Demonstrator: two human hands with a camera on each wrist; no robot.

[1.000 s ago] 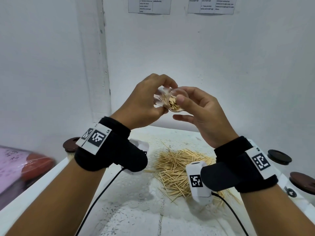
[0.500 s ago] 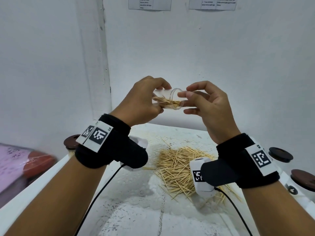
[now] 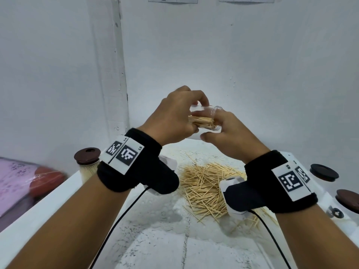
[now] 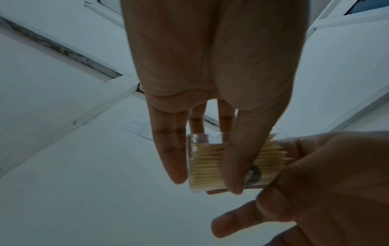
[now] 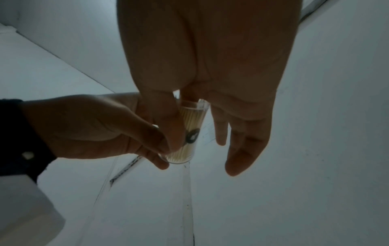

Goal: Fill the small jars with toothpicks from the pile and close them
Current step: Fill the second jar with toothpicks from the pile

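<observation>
A small clear jar (image 3: 204,123) lies on its side in the air above the table, about half full of toothpicks, its open mouth pointing right. My left hand (image 3: 174,117) grips its closed end with thumb and fingers curled round it; the left wrist view shows the jar (image 4: 206,166) between those fingers. My right hand (image 3: 229,133) is at the mouth, where thumb and forefinger pinch the rim; the other fingers hang straight in the right wrist view, beside the jar (image 5: 189,119). A loose pile of toothpicks (image 3: 204,183) lies on the white table (image 3: 165,239) below.
A filled jar with a brown lid (image 3: 88,162) stands at the table's left edge. Two more brown lids (image 3: 324,172) (image 3: 348,200) top jars at the right edge. A pink packet (image 3: 15,181) lies off the table to the left. White walls close in behind.
The jar has turned from mouth-toward-me to lying sideways with its mouth to the right. My right fingers have closed in on the rim, and both hands have sunk slightly.
</observation>
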